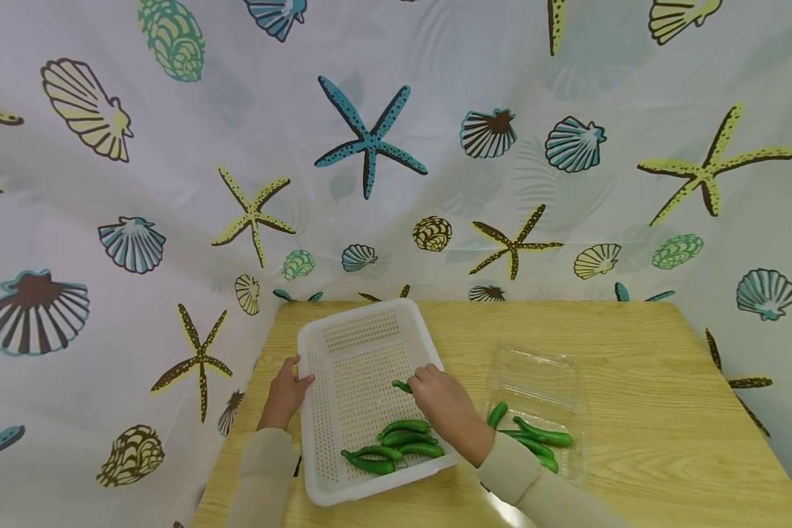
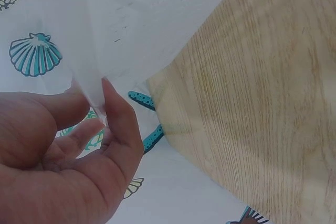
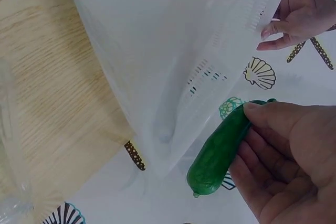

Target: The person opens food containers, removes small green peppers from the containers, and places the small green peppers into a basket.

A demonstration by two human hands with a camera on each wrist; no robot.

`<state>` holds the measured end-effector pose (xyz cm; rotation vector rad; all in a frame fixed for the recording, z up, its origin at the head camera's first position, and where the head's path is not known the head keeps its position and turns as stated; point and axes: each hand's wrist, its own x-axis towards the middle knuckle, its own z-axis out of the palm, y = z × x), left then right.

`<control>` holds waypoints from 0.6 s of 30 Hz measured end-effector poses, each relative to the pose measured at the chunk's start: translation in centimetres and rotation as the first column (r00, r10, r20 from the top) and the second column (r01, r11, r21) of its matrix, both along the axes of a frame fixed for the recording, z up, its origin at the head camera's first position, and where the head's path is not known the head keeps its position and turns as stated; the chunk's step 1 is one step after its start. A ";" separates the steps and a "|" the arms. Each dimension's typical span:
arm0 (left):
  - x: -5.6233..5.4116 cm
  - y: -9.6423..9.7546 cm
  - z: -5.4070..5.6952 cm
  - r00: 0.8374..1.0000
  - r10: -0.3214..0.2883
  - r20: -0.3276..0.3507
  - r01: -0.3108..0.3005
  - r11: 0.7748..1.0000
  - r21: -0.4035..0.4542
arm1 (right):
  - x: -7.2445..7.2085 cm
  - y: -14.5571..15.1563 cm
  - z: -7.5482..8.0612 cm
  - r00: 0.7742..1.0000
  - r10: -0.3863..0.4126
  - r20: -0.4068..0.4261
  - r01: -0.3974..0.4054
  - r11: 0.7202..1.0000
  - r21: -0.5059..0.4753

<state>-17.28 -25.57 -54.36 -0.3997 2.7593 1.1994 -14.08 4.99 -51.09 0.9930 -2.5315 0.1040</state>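
A white perforated plastic basket sits tilted on the wooden table. My left hand grips its left rim; in the left wrist view the thumb and fingers pinch the basket's white edge. Over the basket's right side, my right hand holds one green chili pepper by its stem end, between thumb and fingers. Several green peppers lie together at the basket's near end. To the right, more green peppers rest in a clear plastic container.
The clear container stands right of the basket, its lid raised at the back. A light wooden table lies beneath everything. A white curtain printed with shells and starfish hangs behind the table and along both sides.
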 end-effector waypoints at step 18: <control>-0.1 0.1 0.0 1.000 0.003 0.006 -0.003 1.000 0.010 | 0.6 -2.3 -2.1 0.996 0.047 0.074 -0.050 0.998 0.042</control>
